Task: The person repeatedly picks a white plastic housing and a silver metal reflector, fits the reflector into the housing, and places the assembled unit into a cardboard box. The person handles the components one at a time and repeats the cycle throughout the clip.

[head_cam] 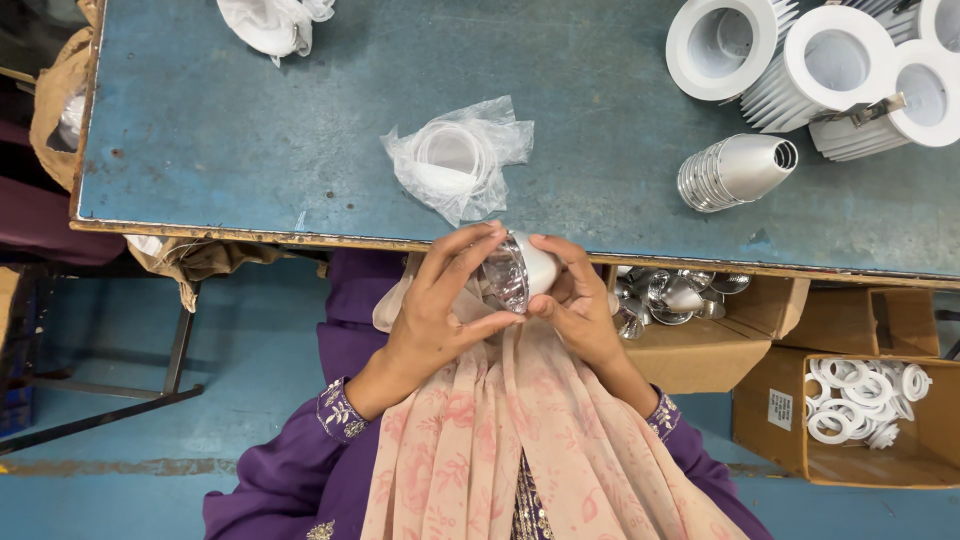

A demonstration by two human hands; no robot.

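Observation:
Both my hands hold one small lamp reflector cup (517, 270), white outside and faceted shiny silver inside, just below the front edge of the blue table (250, 130). My left hand (445, 305) grips its rim with thumb and fingers spread around it. From the right, my right hand (578, 305) cups its white back. A clear plastic bag of white rings (455, 160) lies on the table just beyond my hands. My lap is covered by a pink patterned scarf (520, 440) over purple sleeves.
A nested stack of silver reflector cones (735, 172) lies on the table at right, behind it white round housings with finned bodies (830, 65). Below the table edge, one cardboard box holds shiny reflectors (670, 295), another holds white rings (862, 395). A crumpled white bag (275, 25) lies at the far edge.

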